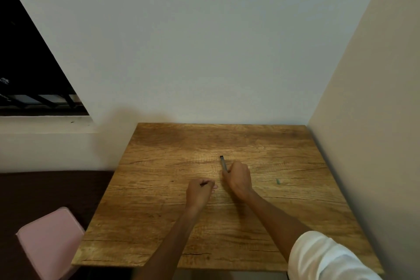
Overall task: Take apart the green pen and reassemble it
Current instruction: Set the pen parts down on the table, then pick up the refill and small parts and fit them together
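Pale walls meet in a corner, and a wooden table [159, 223] with a strong grain is pushed against them. On the left wall a dark window [27, 63] with bars along its lower part is seen, and under it a white sill. Beside the near left corner of the table a pink chair [50, 241] is placed on a dark floor.

Both forearms are stretched over the table. The right hand [238, 179] is curled around the pen barrel [223, 163], which is held near the middle of the table; its dark upper end sticks out above the fingers and points away from the person, a little tilted to the left. The lower end is hidden inside the hand. A white sleeve [322, 257] is rolled up on the right arm.

The left hand [200, 191] is closed just beside the right one, slightly nearer to the person. A thin dark piece [203, 183] is pinched between its fingers; what part it is cannot be told.

A small green piece [277, 181] is lying on the table to the right of the hands, apart from them.
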